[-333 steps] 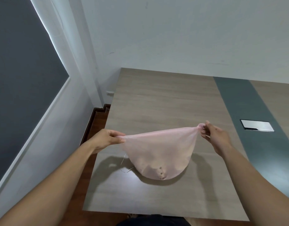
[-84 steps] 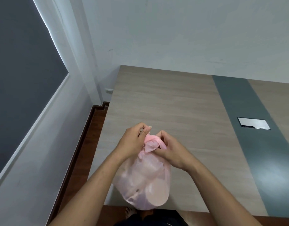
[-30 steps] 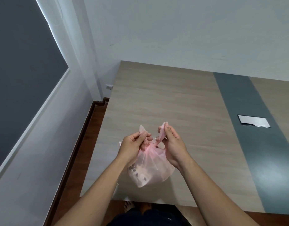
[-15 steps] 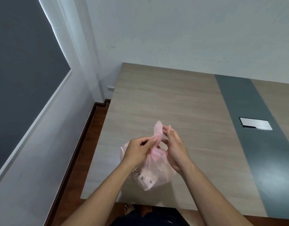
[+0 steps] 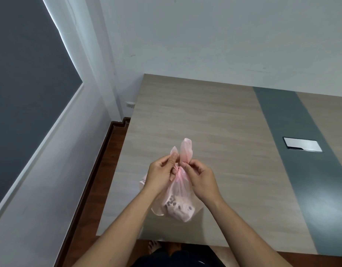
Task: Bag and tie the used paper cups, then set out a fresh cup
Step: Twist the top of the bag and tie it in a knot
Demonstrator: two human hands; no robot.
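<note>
A thin pink plastic bag (image 5: 178, 201) hangs above the near part of the wooden table (image 5: 195, 120), with crumpled printed paper cups showing through its lower part. Its neck is gathered into a knot between my hands. My left hand (image 5: 160, 175) pinches the shorter bag ear at the knot's left. My right hand (image 5: 200, 177) pinches the base of the longer ear, which sticks up above the fingers. No fresh cup is in view.
A grey strip (image 5: 293, 151) runs down the table's right part, with a metal cable flap (image 5: 302, 144) set in it. A white wall stands behind the table. Dark wooden floor (image 5: 100, 170) and a wall with a dark window lie to the left.
The two bag ears have been crossed and drawn into a knot. Both hands have shifted slightly, now pinching one ear each at the knot. The bag hangs a little lower.
</note>
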